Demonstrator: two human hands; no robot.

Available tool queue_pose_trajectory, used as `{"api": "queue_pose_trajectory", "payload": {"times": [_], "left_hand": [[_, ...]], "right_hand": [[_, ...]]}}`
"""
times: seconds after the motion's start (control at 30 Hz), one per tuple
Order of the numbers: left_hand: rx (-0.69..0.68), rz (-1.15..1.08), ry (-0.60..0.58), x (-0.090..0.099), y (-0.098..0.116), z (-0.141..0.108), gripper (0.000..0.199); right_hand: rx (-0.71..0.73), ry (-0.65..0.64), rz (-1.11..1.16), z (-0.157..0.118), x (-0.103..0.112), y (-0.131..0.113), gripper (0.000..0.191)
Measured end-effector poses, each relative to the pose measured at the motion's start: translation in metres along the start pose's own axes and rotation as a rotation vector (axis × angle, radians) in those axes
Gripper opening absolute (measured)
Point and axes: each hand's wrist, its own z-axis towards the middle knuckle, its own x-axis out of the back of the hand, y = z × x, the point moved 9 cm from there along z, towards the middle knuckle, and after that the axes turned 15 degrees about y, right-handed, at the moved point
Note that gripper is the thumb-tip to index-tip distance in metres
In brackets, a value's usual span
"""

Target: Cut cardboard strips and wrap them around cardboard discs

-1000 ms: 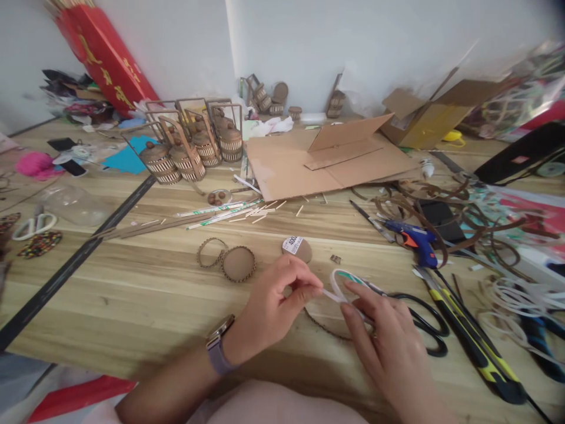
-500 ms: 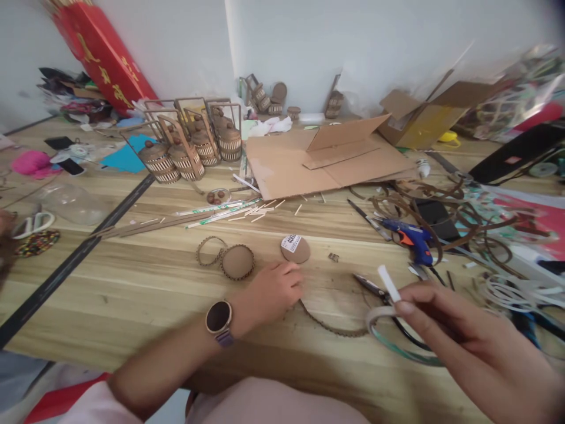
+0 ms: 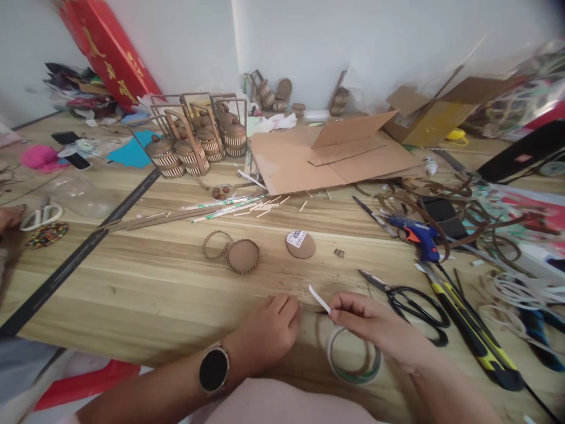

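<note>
My right hand (image 3: 371,321) pinches the free white end (image 3: 319,299) of a roll of tape (image 3: 332,360). The roll, a ring with a green and white inside, hangs below the fingers near the table's front edge. My left hand (image 3: 271,330), a watch on its wrist, is curled closed just left of the tape; what its fingers hold is hidden. Ahead of it lie a cardboard disc (image 3: 303,247) with a printed label and a round cardboard piece (image 3: 244,257) edged with a dark braided strip. A braided ring (image 3: 215,245) touches that piece.
Black scissors (image 3: 399,300), a yellow-black box cutter (image 3: 474,327) and a blue glue gun (image 3: 417,235) lie on the right. Flat cardboard (image 3: 291,159) and several small lidded baskets (image 3: 212,141) stand behind. Another person's hand (image 3: 9,218) shows at the far left beside white-handled scissors (image 3: 42,218).
My right hand has moved left and inward with the tape, close to my left hand. My left hand has drawn back toward me; the braided strip seen lying beside it is out of sight.
</note>
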Motion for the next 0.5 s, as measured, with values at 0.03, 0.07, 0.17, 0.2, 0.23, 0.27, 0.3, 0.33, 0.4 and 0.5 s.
{"api": "queue_pose_trajectory", "payload": {"times": [0.03,0.07,0.17,0.2,0.23,0.27,0.3,0.33,0.4,0.5], "left_hand": [[-0.009,-0.002,0.015,0.001,0.002,-0.004,0.024],[-0.017,-0.009,0.025,0.003,0.004,-0.007,0.025],[-0.005,-0.049,0.017,0.005,0.006,-0.013,0.025],[0.008,-0.061,0.02,0.007,0.006,-0.014,0.025],[0.02,-0.069,0.035,0.01,0.006,-0.014,0.025],[0.027,-0.076,0.06,0.013,0.006,-0.014,0.025],[0.037,-0.079,0.088,0.017,0.005,-0.014,0.026],[0.053,-0.077,0.111,0.02,0.003,-0.015,0.026],[0.13,-0.064,0.108,0.02,-0.007,-0.018,0.028],[0.323,-0.105,0.05,0.011,-0.032,-0.021,0.03]], "right_hand": [[-0.005,0.004,-0.005,0.0,0.001,0.002,0.038],[-0.004,0.004,-0.017,-0.001,0.002,0.002,0.038],[0.025,-0.016,-0.082,-0.001,0.001,-0.002,0.034],[0.041,-0.032,-0.112,-0.001,-0.001,-0.004,0.033],[0.057,-0.048,-0.141,0.001,-0.003,-0.006,0.032],[0.07,-0.061,-0.164,0.003,-0.005,-0.007,0.031],[0.08,-0.073,-0.181,0.005,-0.007,-0.008,0.03],[0.087,-0.084,-0.19,0.008,-0.009,-0.008,0.03],[0.089,-0.103,-0.187,0.012,-0.01,-0.008,0.031],[0.067,-0.122,-0.174,0.018,-0.009,-0.006,0.032]]}}
